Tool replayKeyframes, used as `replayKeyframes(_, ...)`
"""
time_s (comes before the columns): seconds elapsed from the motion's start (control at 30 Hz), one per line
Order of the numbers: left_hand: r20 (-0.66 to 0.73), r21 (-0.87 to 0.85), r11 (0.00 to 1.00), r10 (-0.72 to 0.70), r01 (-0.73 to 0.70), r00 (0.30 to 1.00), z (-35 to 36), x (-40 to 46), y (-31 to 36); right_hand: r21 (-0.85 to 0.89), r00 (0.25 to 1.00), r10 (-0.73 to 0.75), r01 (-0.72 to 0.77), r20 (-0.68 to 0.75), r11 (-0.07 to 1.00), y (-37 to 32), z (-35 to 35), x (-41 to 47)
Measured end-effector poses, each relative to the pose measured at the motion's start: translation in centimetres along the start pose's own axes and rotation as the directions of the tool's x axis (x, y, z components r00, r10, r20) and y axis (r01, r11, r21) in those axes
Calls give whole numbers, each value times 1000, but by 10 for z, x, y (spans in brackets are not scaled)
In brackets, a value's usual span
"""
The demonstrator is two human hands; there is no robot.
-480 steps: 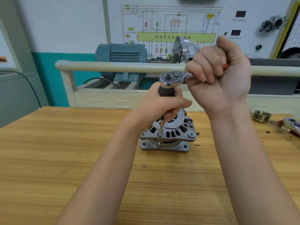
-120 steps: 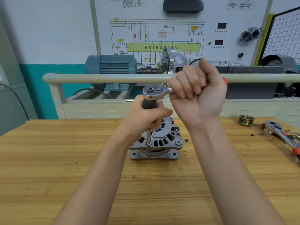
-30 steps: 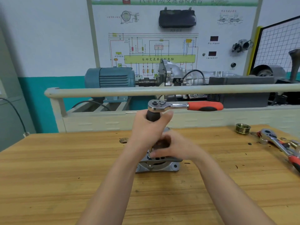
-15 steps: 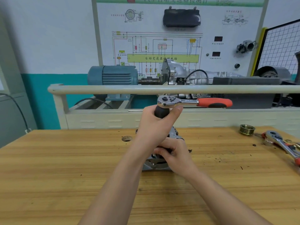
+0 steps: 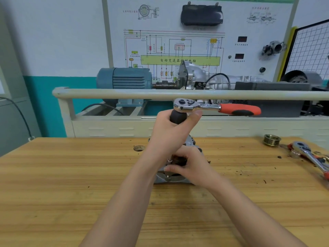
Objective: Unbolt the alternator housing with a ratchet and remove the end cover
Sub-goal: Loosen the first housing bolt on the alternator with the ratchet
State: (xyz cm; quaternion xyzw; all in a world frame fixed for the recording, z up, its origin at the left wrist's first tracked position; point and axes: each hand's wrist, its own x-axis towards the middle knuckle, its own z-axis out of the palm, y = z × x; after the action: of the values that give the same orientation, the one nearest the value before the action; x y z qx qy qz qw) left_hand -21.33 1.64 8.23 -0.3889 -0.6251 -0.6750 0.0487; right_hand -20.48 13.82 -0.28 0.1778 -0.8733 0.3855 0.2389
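Fingers of my left hand (image 5: 170,138) are wrapped around the black grip of the extension bar under the chrome ratchet with the orange-red handle (image 5: 216,108), keeping the tool upright, its handle pointing out to the right with nobody on it. My right hand (image 5: 188,168) is down low, fingers curled in over the top of the grey cast-metal alternator (image 5: 169,179), which sits on the wooden workbench (image 5: 71,184) right under both hands. I can't tell whether those fingers pinch the bolt, the socket or only brace the housing; they hide the contact.

By my reading, the unbolting is still in hand: the end cover looks seated on the body, not lifted. How many bolts are out I can't see. A brass-coloured grooved pulley (image 5: 272,139) and a second ratchet (image 5: 309,155) lie well apart at the bench's right edge. Left to do: finish the bolts, then pull the cover.
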Motion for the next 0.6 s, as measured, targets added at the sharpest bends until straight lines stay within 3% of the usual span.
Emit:
replayKeyframes(0.43,49,-67,998,9,-5,999,-3,0,-9,-135,1000,16,-15,7,991,-4,4,0)
replayKeyframes(0.6,98,54,999,-15,10,995,-6,-9,-13,-186,1000,-13,14,10,983,2,10,-3)
